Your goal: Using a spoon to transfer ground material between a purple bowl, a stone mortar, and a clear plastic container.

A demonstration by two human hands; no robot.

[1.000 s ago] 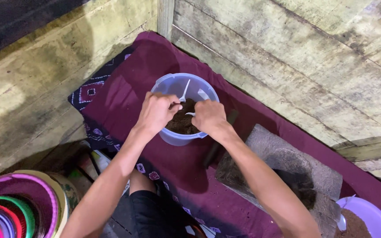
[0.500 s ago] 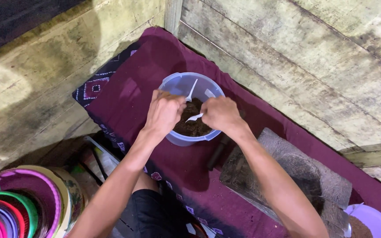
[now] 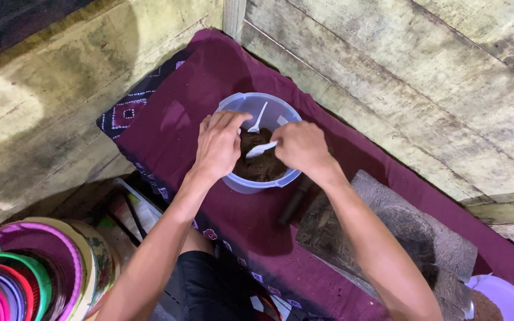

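- Clear plastic tub (image 3: 233,107) of dark soil-like mix (image 3: 263,166) on maroon cloth (image 3: 174,119).
- Right hand (image 3: 301,145) closed round white spoon (image 3: 261,150); left hand (image 3: 220,145) loosely curled at rim, grip unclear.
- Risk: hard scoop tipping tub, spilling mix.

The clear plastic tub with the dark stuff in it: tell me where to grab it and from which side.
Grip the clear tub by its bare near wall below the rim, probably from its left: the hands fill the top, and a dark stick lies at its right.
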